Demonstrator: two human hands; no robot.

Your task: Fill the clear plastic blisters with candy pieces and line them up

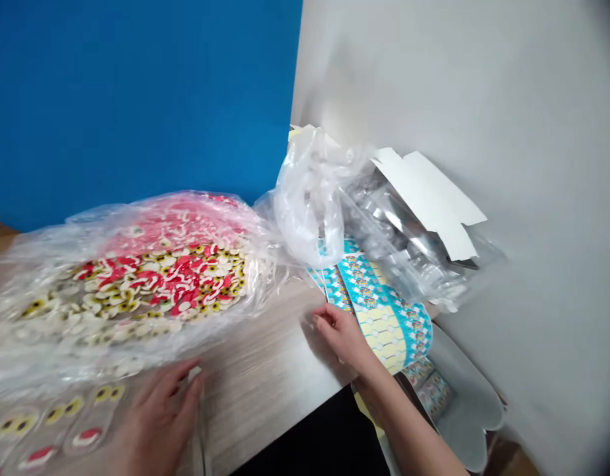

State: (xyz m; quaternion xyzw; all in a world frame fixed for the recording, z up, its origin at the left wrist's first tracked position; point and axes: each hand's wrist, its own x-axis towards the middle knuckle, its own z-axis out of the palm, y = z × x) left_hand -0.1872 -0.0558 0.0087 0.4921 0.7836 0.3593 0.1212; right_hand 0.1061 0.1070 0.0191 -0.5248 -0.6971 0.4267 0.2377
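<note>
At the lower left, my left hand (160, 416) is blurred, its thumb and forefinger closed on a small pale piece (194, 372). A thin clear plastic edge (201, 430) runs down beside the thumb. To that hand's left lie clear plastic blisters (61, 430) holding yellow eye pieces and red-and-white pieces. My right hand (342, 334) is over the table, fingers curled together; anything between them is hidden. It is closest to the blue-and-yellow printed sheets (379, 311). Beyond my left hand spreads a large clear bag (260, 264) of loose red, white and yellow pieces (186, 274).
A crumpled clear bag (309, 205) sits at the back, beside a bag of shiny clear plastic parts (398, 244) with white card (428, 192) on top. A blue panel (136, 99) and a grey wall (483, 99) bound the wooden table (265, 370).
</note>
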